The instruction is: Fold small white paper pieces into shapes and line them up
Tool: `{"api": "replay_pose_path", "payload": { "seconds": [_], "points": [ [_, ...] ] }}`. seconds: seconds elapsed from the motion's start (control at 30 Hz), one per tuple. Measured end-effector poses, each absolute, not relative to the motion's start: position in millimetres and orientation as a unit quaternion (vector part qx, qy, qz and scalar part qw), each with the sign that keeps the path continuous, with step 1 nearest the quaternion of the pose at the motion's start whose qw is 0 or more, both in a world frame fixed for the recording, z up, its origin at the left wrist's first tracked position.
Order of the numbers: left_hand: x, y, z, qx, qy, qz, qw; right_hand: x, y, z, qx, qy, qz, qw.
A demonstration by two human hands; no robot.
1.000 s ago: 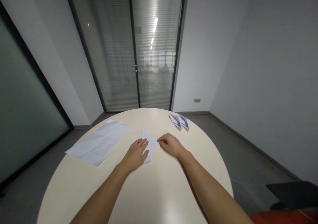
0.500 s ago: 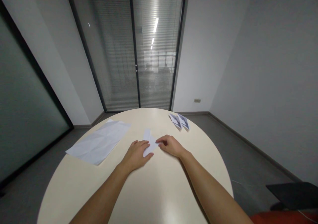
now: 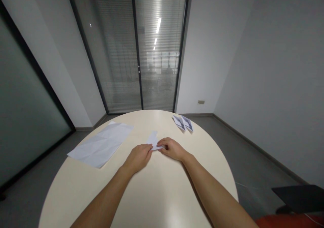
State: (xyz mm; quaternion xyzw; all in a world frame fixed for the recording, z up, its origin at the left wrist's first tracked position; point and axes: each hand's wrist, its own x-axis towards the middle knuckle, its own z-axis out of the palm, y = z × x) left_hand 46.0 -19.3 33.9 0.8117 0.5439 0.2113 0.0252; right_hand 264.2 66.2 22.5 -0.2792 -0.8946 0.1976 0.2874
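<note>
A small folded sheet of white paper [image 3: 153, 139] lies on the table between my hands, with one strip of it pointing away from me. My left hand [image 3: 139, 157] has its fingers closed on the paper's near left edge, thumb tucked beneath or behind it. On the right side, my right hand [image 3: 173, 149] pinches the paper's right corner between thumb and curled fingers. The near edge of the paper is straight, and its corners are partly hidden under my fingertips.
A large creased white sheet [image 3: 103, 143] lies at the left of the round cream table [image 3: 152, 201]. Two folded paper pieces [image 3: 182, 123] with dark markings sit near the far right edge. A black flat object [image 3: 300, 197] and something red [image 3: 280, 221] are at lower right.
The paper has turned, and its lower part no longer points toward me; its near edge now runs straight between my hands. My left fingers have drawn together on it. The right hand barely moved.
</note>
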Motion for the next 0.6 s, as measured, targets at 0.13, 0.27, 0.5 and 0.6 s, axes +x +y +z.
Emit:
{"api": "replay_pose_path", "payload": {
  "seconds": [0.13,0.27,0.5,0.6],
  "points": [
    [45,-22,38,0.820,0.525,0.223,0.046,262,61,33,-0.275,-0.910,0.166,0.263],
    [44,-22,36,0.826,0.518,0.218,0.042,262,56,44,-0.252,-0.923,0.146,0.250],
    [39,-13,21,0.802,0.527,0.267,0.088,264,58,40,-0.258,-0.923,0.131,0.254],
    [39,-13,22,0.797,0.508,0.297,0.140,263,59,37,-0.244,-0.931,0.117,0.244]
  ]
}}
